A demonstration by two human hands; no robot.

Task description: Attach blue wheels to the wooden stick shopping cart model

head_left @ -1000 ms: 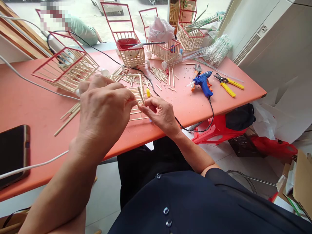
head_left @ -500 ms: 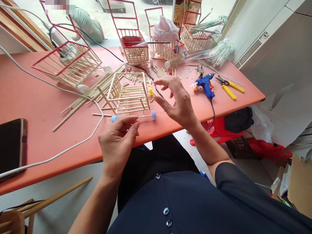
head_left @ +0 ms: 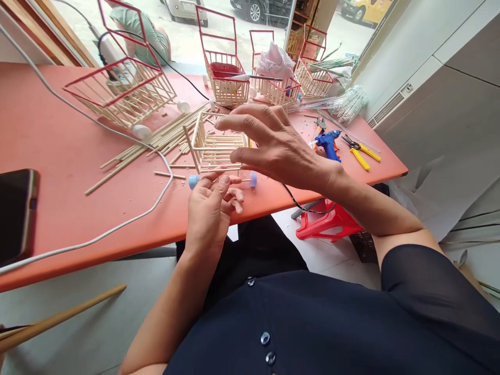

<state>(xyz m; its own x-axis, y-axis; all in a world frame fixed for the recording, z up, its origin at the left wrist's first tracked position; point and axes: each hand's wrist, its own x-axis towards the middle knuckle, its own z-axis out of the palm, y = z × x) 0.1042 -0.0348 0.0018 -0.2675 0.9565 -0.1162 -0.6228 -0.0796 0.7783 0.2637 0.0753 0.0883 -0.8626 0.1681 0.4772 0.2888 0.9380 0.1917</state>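
A small cart frame of thin wooden sticks (head_left: 221,139) stands near the table's front edge. In front of it lies a stick axle with a light blue cap (head_left: 194,181) at one end and a purple-blue cap (head_left: 253,179) at the other. My left hand (head_left: 213,208) is at the axle, thumb and index finger pinched, the other fingers loosely curled; what the pinch holds, if anything, is hidden. Over the frame's right end hovers my right hand (head_left: 273,146), fingers apart with nothing between them, covering part of the frame.
Loose sticks (head_left: 156,140) lie left of the frame. A blue glue gun (head_left: 329,144) and yellow-handled pliers (head_left: 361,156) are on the right. Red-trimmed stick carts (head_left: 121,94) line the back. A white cable (head_left: 117,229) crosses the left, near a phone (head_left: 17,208). Someone in green (head_left: 142,31) sits outside.
My right hand has moved left over the frame, spreading its fingers. My left hand has moved up and right to the axle, still pinched. The whole view has shifted.
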